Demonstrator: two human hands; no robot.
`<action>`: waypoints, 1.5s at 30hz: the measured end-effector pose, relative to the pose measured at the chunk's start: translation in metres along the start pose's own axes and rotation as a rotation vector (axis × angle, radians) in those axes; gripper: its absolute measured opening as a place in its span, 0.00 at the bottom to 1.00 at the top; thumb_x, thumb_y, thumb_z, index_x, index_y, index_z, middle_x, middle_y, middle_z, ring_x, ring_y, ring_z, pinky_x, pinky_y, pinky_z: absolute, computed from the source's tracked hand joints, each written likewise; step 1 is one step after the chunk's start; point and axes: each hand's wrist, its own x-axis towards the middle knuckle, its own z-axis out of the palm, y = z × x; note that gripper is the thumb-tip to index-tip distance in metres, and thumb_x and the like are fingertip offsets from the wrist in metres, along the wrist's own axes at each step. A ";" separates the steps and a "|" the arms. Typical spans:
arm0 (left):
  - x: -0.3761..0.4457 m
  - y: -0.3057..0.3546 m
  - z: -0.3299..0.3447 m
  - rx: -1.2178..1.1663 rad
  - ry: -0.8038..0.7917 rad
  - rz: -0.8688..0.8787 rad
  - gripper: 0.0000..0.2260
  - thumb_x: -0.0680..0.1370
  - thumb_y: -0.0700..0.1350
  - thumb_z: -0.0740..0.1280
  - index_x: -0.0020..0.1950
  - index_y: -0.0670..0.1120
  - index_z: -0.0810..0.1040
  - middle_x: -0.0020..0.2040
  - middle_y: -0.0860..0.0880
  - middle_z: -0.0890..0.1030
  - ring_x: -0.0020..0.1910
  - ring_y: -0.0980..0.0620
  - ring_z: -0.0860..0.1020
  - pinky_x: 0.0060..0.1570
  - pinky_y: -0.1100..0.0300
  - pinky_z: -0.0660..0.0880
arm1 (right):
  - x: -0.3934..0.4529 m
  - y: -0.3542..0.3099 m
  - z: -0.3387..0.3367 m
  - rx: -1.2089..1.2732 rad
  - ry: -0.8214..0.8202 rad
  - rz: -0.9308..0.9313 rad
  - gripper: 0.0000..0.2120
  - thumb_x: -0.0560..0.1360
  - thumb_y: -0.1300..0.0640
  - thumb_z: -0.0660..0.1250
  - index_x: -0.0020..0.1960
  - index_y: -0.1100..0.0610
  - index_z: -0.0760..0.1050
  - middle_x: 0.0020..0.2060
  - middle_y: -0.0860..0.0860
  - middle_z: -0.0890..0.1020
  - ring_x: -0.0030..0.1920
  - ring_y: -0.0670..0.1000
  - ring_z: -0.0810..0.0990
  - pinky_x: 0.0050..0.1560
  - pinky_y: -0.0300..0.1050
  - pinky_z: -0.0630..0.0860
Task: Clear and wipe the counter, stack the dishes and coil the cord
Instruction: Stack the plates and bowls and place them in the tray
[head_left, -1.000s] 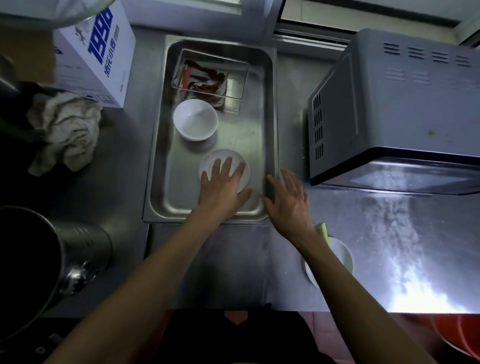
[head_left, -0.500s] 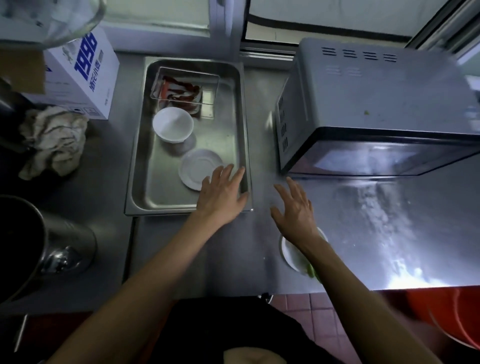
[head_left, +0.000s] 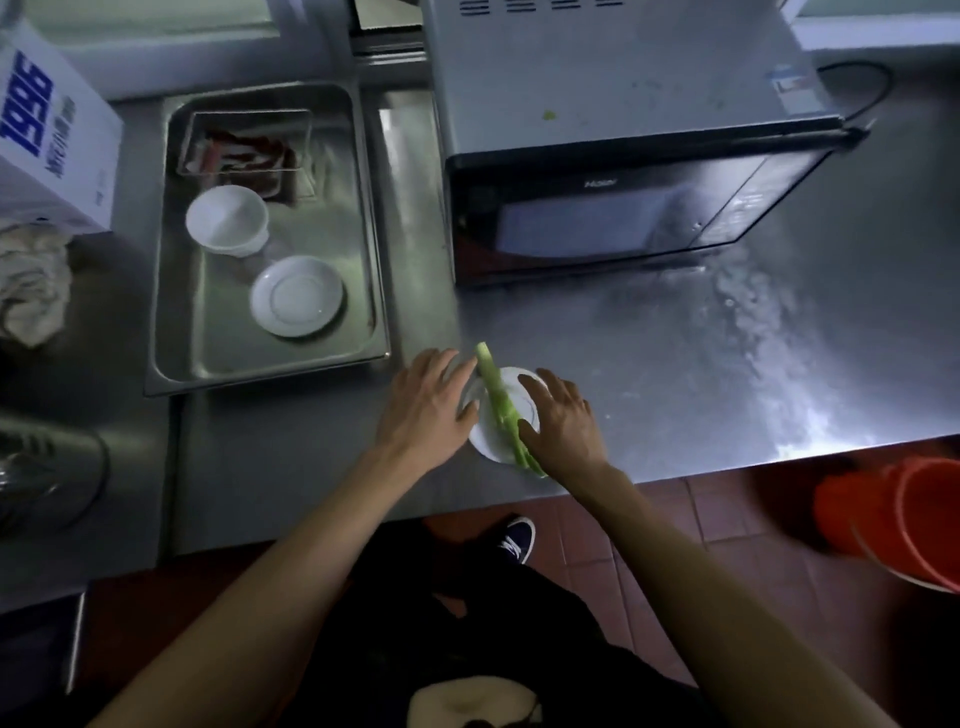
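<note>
left hand (head_left: 428, 402): lower centre of the frame, fingers spread and nearly straight, lying at the left rim of the small plate; it may touch the rim, but nothing is gripped.
right hand (head_left: 563, 418): just right of centre, fingers loosely extended over the right side of the same plate, thumb close to the green stalk; no grasp that i can see.
small plate (head_left: 511, 402): white, on the steel counter (head_left: 675, 374) near its front edge, between the two hands.
green stalk (head_left: 498, 400): a long pale-green vegetable strip laid across the plate, its far end sticking out past the rim toward the tray.
tray (head_left: 171, 332): deep steel pan at left of centre, holding a white saucer (head_left: 297, 296), a white bowl (head_left: 227, 221) and a clear box of reddish scraps (head_left: 244, 148).
microwave (head_left: 623, 156): upper right; its dark cord (head_left: 862, 96) loops loose behind it at the far upper right, not yet coiled.
rag (head_left: 31, 291): crumpled at the left edge, untouched.
step, as i judge it: taking up the plate to clear it.
risk: the stalk overhangs and lies loose, so a tilted lift could roll it off onto the floor.
risk: the plate sits close to the counter's edge, so a sideways nudge from flat fingers could push it over.
risk: stacking it with the stalk on board would leave the pile rocking.
</note>
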 end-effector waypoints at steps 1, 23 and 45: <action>-0.004 0.003 0.005 -0.002 -0.013 -0.009 0.23 0.75 0.52 0.68 0.67 0.45 0.74 0.64 0.45 0.77 0.63 0.42 0.74 0.53 0.45 0.76 | -0.004 0.003 0.002 0.003 -0.010 -0.005 0.28 0.74 0.55 0.70 0.72 0.55 0.69 0.70 0.57 0.72 0.65 0.63 0.73 0.61 0.58 0.73; -0.022 -0.014 0.050 -0.053 -0.169 -0.085 0.22 0.76 0.53 0.66 0.69 0.49 0.73 0.67 0.47 0.74 0.67 0.44 0.71 0.59 0.45 0.73 | 0.021 -0.016 0.057 0.081 0.118 0.050 0.35 0.71 0.64 0.57 0.76 0.45 0.62 0.43 0.55 0.79 0.43 0.60 0.74 0.47 0.56 0.74; 0.025 0.020 0.056 0.039 -0.211 0.163 0.33 0.70 0.59 0.71 0.72 0.49 0.70 0.71 0.45 0.68 0.69 0.41 0.67 0.55 0.43 0.75 | -0.011 0.015 0.014 0.195 0.269 0.211 0.24 0.72 0.68 0.65 0.67 0.55 0.73 0.51 0.59 0.81 0.51 0.63 0.76 0.42 0.54 0.76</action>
